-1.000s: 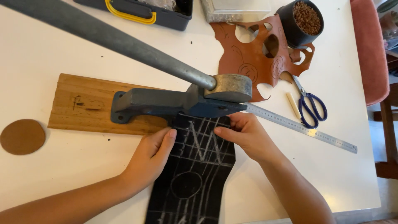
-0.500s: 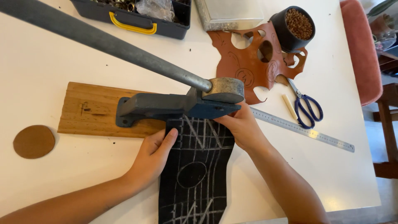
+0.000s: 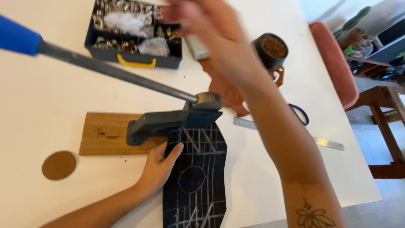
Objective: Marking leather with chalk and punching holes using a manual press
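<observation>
My left hand (image 3: 158, 166) lies flat on the left edge of a black leather piece (image 3: 196, 177) marked with white lines and a circle. The top of the leather sits under the head of a grey lever press (image 3: 177, 120) bolted to a wooden board (image 3: 105, 133). The press's long handle (image 3: 114, 71) rises to the upper left and ends in a blue grip (image 3: 17, 36). My right hand (image 3: 215, 42) is raised high over the table, blurred. A grey metal cylinder (image 3: 197, 47) shows just below it; whether the hand holds it is unclear.
A dark compartment box (image 3: 130, 61) of metal fittings stands at the back. A brown cut leather piece (image 3: 230, 95), a black cup (image 3: 272, 50), blue scissors (image 3: 300, 114) and a steel ruler (image 3: 329, 143) lie to the right. At the left lies a brown leather disc (image 3: 59, 165). A pink chair (image 3: 333, 63) stands beyond the table's right edge.
My right hand has left the black leather and lifted up toward the back of the table. The left hand stays on the leather. The view has shifted toward the box.
</observation>
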